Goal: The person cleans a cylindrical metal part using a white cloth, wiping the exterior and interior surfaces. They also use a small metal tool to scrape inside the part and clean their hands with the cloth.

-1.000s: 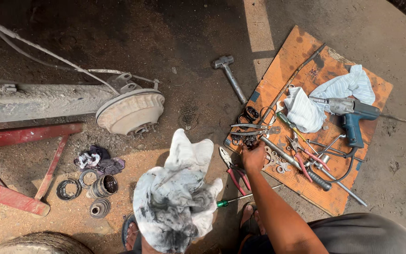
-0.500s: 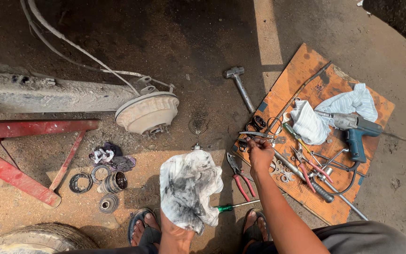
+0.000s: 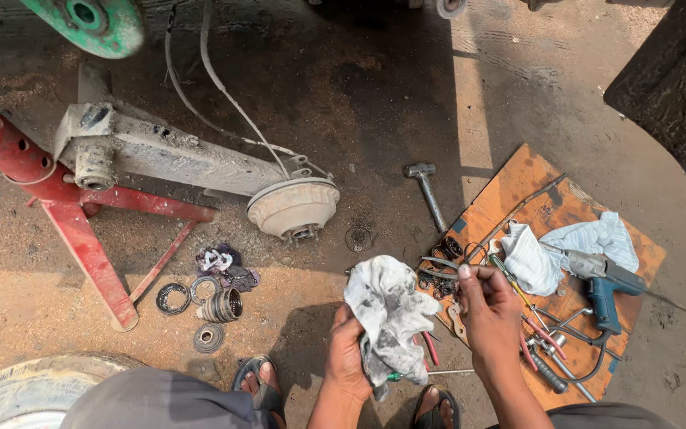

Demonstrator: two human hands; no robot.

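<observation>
Left hand [image 3: 348, 349], lower centre of the frame, fingers closed around a dirty grey-white rag [image 3: 388, 314] that bunches up above the fist. Right hand [image 3: 489, 311], just right of the rag, fingertips pinched narrow on a small thin metal piece [image 3: 478, 274]; too small to tell what it is. Both hands hover over the dirt floor [image 3: 375, 103], above the left edge of an orange wooden board [image 3: 518, 183] lying right of centre.

On the board: a white cloth [image 3: 529, 258], a striped pale cloth [image 3: 597, 238], a blue power drill [image 3: 605, 286], and a loose pile of pliers, red-handled tools and wires under and beside the right hand. A hammer [image 3: 426, 191] lies on the floor just beyond the board's upper left corner.

Centre of frame: a brake drum [image 3: 291, 206] on the end of a grimy axle beam [image 3: 168, 155], resting on a red stand [image 3: 65, 206] at left. Below the drum, a group of rings and bearings [image 3: 200, 302] and a dark cloth scrap [image 3: 224, 262] lie on the floor. A tyre [image 3: 17, 389] shows at lower left; sandalled feet at bottom edge.
</observation>
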